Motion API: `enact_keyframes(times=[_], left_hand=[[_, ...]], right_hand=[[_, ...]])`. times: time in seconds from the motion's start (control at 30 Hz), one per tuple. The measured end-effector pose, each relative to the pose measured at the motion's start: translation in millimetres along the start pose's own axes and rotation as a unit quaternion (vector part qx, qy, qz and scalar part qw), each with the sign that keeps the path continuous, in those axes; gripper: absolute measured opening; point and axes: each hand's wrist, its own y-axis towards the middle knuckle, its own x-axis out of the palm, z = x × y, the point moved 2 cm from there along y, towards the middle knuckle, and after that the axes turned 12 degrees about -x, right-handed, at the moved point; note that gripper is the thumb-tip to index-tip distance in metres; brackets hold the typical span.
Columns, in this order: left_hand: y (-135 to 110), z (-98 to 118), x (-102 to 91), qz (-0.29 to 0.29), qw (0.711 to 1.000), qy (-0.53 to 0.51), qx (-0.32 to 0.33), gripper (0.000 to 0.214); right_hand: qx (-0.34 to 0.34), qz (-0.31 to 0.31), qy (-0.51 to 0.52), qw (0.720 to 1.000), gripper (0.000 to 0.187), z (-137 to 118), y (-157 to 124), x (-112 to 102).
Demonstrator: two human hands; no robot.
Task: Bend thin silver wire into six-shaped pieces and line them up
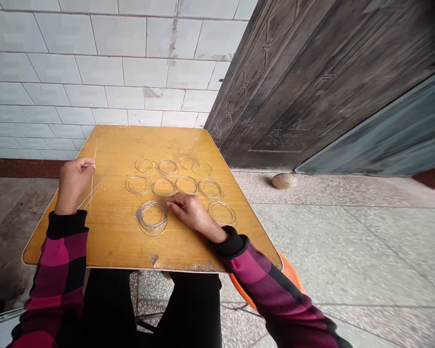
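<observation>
My left hand (76,181) is raised at the table's left side, thumb and fingers pinched on a thin, pale straight strip (95,151) that points upward. Below and beside it lie several thin straight wires (94,191). My right hand (190,211) rests near the middle of the table. Its thumb and forefinger are pressed together at the upper right edge of a thick coil of silvery wire (152,233); what is between them, if anything, is too small to make out. Beyond the hand, thin wire rings (137,193) lie in two rows, and another wire ring (235,217) lies to its right.
The yellow wooden table (123,251) has chipped patches along its near edge. A white tiled wall (119,72) stands behind it, with a dark carved door (286,96) to the right. Part of an orange stool (292,270) shows under the right corner. A roundish object (284,181) lies on the floor.
</observation>
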Motion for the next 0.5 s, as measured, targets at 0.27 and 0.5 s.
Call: enact_keyframes(times=[0.27, 0.5], left_hand=[[-56, 19, 70.9, -0.255, 0.802, -0.503, -0.200, 0.012], [-105, 15, 112.7, -0.376, 0.717, -0.511, -0.288, 0.018]], right_hand=[[-0.041, 0.117, 0.047, 0.991, 0.023, -9, 1, -6], [-0.142, 0.130, 0.145, 0.971, 0.030, -22, -2, -10]])
